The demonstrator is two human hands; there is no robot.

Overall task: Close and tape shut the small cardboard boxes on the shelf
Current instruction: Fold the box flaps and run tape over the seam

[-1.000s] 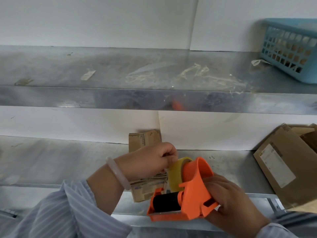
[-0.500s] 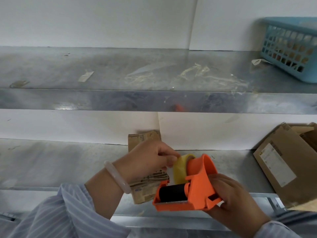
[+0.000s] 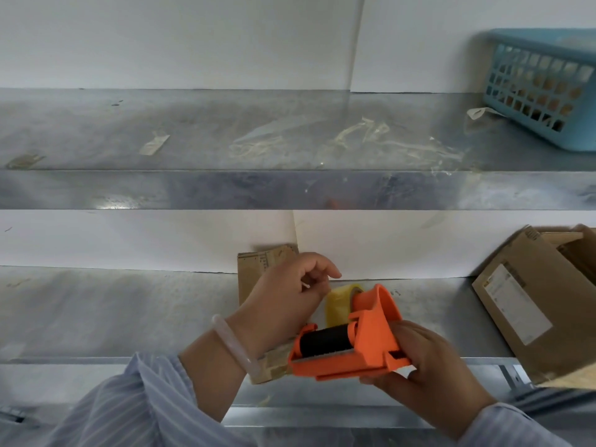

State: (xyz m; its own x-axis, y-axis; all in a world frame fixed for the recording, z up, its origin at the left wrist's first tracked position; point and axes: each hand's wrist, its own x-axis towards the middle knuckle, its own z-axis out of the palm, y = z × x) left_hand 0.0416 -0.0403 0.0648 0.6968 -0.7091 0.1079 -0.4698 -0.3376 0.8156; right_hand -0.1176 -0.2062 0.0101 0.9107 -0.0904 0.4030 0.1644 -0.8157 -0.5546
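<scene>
Right hand (image 3: 429, 366) grips tape dispenser (image 3: 367, 345), left hand (image 3: 283, 301) curled alongside.

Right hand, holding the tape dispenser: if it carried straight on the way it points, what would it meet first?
Probably the left hand: the right hand points up-left, and its orange tape dispenser sits close beside that wrist; depth is unclear.

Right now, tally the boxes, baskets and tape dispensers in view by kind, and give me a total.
Cardboard boxes: 2
Blue basket: 1
Orange tape dispenser: 1
Total: 4
</scene>
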